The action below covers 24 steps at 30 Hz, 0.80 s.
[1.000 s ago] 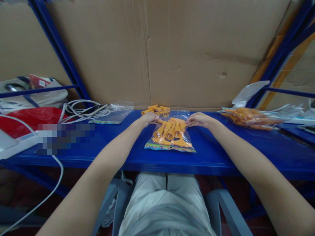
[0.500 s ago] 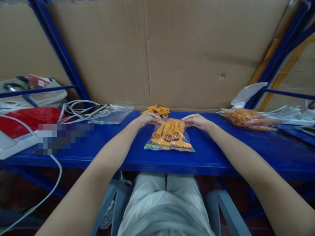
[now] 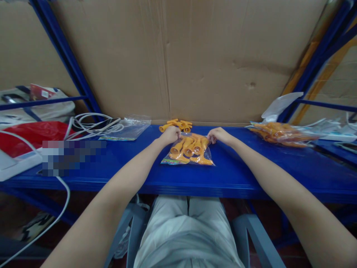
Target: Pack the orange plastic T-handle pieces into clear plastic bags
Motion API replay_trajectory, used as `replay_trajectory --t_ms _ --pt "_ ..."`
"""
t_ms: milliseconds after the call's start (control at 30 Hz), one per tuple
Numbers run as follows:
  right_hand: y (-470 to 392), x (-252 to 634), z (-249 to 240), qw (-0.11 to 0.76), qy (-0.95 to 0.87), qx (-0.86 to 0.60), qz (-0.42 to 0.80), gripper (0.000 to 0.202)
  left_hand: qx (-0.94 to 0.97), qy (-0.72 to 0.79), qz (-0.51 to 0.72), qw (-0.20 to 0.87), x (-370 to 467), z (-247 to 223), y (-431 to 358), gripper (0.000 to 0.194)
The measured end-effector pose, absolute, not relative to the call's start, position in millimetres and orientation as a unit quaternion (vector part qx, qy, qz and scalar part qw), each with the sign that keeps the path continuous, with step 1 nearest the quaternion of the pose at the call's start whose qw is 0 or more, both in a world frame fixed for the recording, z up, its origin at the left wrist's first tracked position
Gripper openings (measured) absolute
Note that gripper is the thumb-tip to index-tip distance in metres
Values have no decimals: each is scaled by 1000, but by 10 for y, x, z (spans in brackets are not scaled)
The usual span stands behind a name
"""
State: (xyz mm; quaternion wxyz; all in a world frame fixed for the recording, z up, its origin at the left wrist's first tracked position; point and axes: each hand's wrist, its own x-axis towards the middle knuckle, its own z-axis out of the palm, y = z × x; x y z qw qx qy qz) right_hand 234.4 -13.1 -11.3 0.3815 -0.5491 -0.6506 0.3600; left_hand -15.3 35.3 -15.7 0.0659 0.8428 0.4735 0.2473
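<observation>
A clear plastic bag (image 3: 189, 149) with several orange horn-shaped pieces inside lies on the blue table in front of me. Its printed strip faces my side. My left hand (image 3: 171, 135) is closed on the bag's far left corner, and my right hand (image 3: 217, 135) is closed on the far right corner. Behind the bag, partly hidden by my left hand, several loose orange pieces (image 3: 186, 126) rest near the cardboard.
An empty clear bag (image 3: 129, 128) lies at the back left beside white cables (image 3: 95, 124) and a red bag (image 3: 33, 136). At the right is a filled bag of orange pieces (image 3: 279, 133). Cardboard (image 3: 209, 67) stands behind the blue table (image 3: 237, 175).
The bag has shifted slightly away from me and to the left, its near edge lifting or curling a little. Both hands have curled from extended fingers into closed grips.
</observation>
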Motion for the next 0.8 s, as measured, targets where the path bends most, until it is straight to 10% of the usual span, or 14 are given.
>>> replay_trajectory --t_ms 300,800 --pt "-208 2418 -48 316 -703 -556 311 59 871 370 315 -67 -114 -233 371 22" --pt "-316 2335 -60 313 -601 -455 578 15 870 250 419 -76 -6 -177 187 25"
